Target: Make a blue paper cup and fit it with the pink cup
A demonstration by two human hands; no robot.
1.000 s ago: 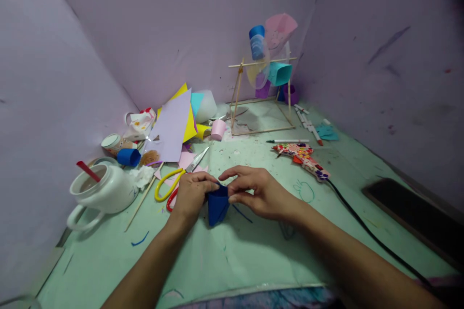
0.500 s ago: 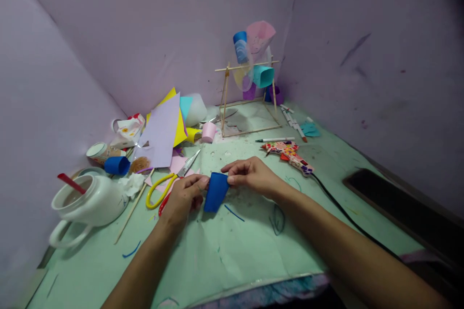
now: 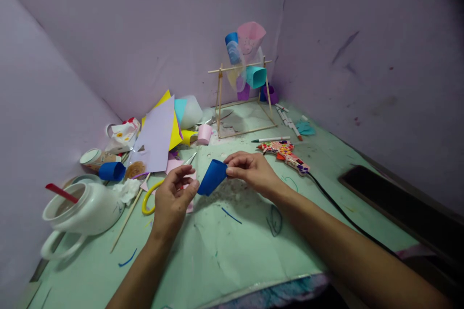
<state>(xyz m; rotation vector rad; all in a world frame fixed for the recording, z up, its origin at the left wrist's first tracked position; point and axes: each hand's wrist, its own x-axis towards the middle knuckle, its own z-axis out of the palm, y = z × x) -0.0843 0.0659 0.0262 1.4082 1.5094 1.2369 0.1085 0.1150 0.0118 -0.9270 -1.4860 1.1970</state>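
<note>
A small blue paper cup shape (image 3: 212, 177) tilts above the green-covered table, its upper right edge pinched between the thumb and fingers of my right hand (image 3: 255, 173). Beside its lower left end is my left hand (image 3: 172, 198), fingers apart and curved. The left thumb tip is very close to the paper; whether it touches, I cannot tell. Behind the left hand lie scissors with a yellow handle (image 3: 147, 198), partly covered by that hand. Pink paper scraps (image 3: 174, 164) surround the blades.
A stick frame (image 3: 219, 101) carrying a wheel with coloured paper cups stands at the back. To the right lie a patterned glue gun (image 3: 286, 154) with a black cord, several markers (image 3: 288, 120) and a dark phone-like slab (image 3: 384, 203). At left are a white pot (image 3: 90, 207) and paper sheets (image 3: 155, 130).
My left fingers have come off the blue paper and spread apart. The paper has tilted further and risen slightly in my right hand. The view has shifted a little to the right.
</note>
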